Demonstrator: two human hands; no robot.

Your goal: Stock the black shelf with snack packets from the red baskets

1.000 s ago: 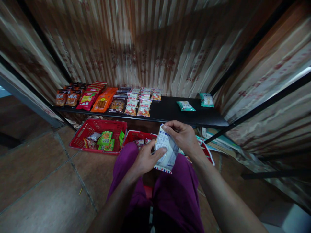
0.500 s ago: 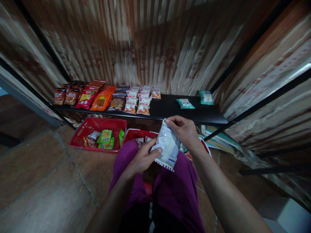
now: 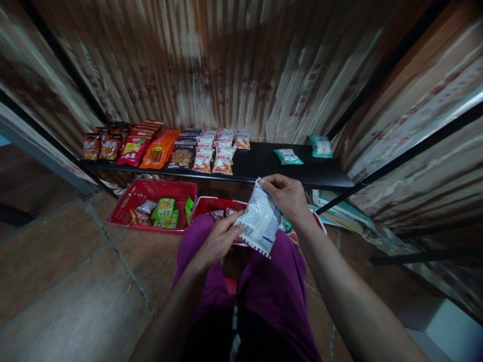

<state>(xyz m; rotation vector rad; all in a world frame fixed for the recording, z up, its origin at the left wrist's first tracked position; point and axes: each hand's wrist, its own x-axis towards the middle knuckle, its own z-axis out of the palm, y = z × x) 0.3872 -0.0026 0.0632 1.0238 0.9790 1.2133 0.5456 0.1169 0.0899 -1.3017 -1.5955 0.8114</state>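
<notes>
Above my knees I hold a white snack bag (image 3: 261, 221), its printed back facing me and a red-and-blue striped edge at the bottom. My right hand (image 3: 289, 198) pinches its top corner. At its left edge, my left hand (image 3: 222, 239) grips it with the thumb on the near side; the other fingers are partly hidden behind the bag. Under and behind the bag stands a red basket (image 3: 206, 203) with several snack packs in it, partly covered by my hands and knees.
Rows of snack bags (image 3: 204, 153) line the left half of a black shelf (image 3: 256, 163). Two teal packs (image 3: 289, 157) lie farther right on it. On the floor at left, another red basket (image 3: 124, 203) contains green packs (image 3: 164, 211). Slanted black posts (image 3: 377, 173) frame the shelf.
The snack bag has tilted a little, and my left thumb has slid back toward its left edge. Both hands still hold it. The view has shifted slightly.
</notes>
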